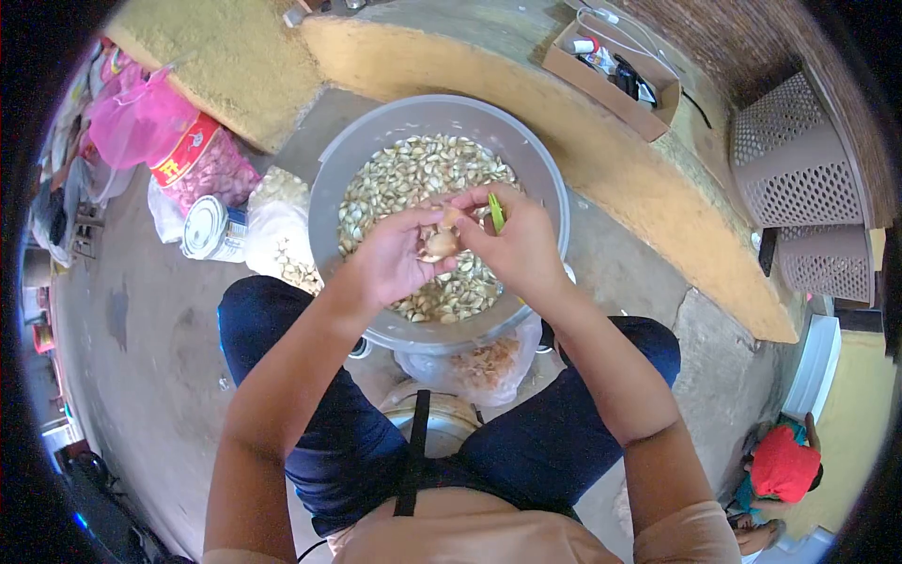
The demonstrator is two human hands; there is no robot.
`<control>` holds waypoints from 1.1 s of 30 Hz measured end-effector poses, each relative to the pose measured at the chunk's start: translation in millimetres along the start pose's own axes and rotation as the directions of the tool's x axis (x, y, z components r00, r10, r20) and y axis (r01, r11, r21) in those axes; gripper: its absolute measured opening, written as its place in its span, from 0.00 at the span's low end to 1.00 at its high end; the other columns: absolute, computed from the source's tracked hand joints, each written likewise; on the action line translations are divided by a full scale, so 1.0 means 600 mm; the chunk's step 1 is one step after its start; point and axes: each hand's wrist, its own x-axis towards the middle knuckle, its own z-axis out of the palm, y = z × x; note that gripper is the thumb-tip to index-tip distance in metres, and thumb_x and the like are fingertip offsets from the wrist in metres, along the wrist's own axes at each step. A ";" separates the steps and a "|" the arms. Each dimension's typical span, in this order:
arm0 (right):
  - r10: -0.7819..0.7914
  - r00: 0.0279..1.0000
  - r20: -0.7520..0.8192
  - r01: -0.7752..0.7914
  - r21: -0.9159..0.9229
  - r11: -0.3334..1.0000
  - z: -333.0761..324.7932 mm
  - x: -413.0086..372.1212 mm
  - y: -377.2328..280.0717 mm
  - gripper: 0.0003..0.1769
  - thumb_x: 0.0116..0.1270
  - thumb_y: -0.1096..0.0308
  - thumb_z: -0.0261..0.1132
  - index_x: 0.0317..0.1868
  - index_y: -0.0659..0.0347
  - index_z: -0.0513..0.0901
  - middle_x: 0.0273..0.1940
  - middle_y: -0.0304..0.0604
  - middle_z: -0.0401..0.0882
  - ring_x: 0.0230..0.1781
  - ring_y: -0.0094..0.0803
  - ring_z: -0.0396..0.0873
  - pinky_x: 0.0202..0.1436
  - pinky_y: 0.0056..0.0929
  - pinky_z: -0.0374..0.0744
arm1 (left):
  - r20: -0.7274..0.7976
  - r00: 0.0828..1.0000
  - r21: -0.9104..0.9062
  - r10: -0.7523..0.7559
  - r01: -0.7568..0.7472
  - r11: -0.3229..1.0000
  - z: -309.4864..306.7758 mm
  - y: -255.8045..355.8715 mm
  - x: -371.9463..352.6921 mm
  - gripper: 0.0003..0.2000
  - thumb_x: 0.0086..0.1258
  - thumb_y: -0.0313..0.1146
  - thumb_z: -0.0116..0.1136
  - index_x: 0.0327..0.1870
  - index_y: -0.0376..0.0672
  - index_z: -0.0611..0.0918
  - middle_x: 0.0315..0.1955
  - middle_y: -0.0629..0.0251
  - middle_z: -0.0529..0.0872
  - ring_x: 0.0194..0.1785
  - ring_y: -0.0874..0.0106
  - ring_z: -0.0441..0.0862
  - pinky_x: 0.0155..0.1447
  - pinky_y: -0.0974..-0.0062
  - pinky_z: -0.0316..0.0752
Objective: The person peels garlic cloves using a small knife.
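Observation:
Above a large grey tub [324,211], both hands meet near its middle. My left hand [390,254] is closed on a pale garlic clove [440,244] in its fingers. My right hand [520,240] pinches at the top of that clove with thumb and forefinger. A bright green handle [496,212] of a small tool sticks up from the right hand; its other end is hidden by the fingers. Below the hands the tub holds a thick layer of garlic cloves [404,179], which look wet.
A clear plastic bag [484,367] of brownish peelings lies between my feet. Left of the tub are a white bag with garlic [280,226], a white bucket [207,230] and a pink mesh sack [214,169]. A yellow ledge [601,197] bears a cardboard box [601,80]. Another person [786,463] is at right.

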 end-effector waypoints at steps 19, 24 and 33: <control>-0.263 0.950 0.168 0.285 -0.129 0.950 -0.039 0.027 -0.022 0.14 0.52 0.70 0.61 0.41 0.61 0.78 0.35 0.50 0.75 0.36 0.45 0.76 0.42 0.34 0.74 | 0.020 0.999 -0.120 0.041 -0.039 0.992 0.006 -0.004 0.002 0.16 0.66 0.41 0.39 0.45 0.40 0.73 0.32 0.62 0.79 0.32 0.70 0.78 0.27 0.76 0.73; -0.015 0.925 0.381 0.153 -0.334 0.930 -0.020 0.030 -0.045 0.14 0.52 0.71 0.61 0.41 0.63 0.78 0.39 0.47 0.76 0.40 0.41 0.76 0.46 0.31 0.72 | -0.091 0.995 -0.047 0.033 -0.037 0.998 -0.015 -0.018 -0.021 0.15 0.65 0.40 0.43 0.44 0.39 0.74 0.32 0.62 0.79 0.31 0.69 0.77 0.26 0.76 0.73; 0.095 0.960 0.263 -0.153 0.212 0.965 -0.003 0.038 -0.037 0.13 0.54 0.71 0.61 0.40 0.65 0.78 0.35 0.46 0.80 0.34 0.30 0.78 0.39 0.25 0.75 | -0.172 0.976 -0.168 0.134 -0.163 0.972 0.017 -0.009 -0.036 0.10 0.64 0.40 0.49 0.39 0.43 0.75 0.28 0.68 0.77 0.28 0.74 0.75 0.21 0.82 0.69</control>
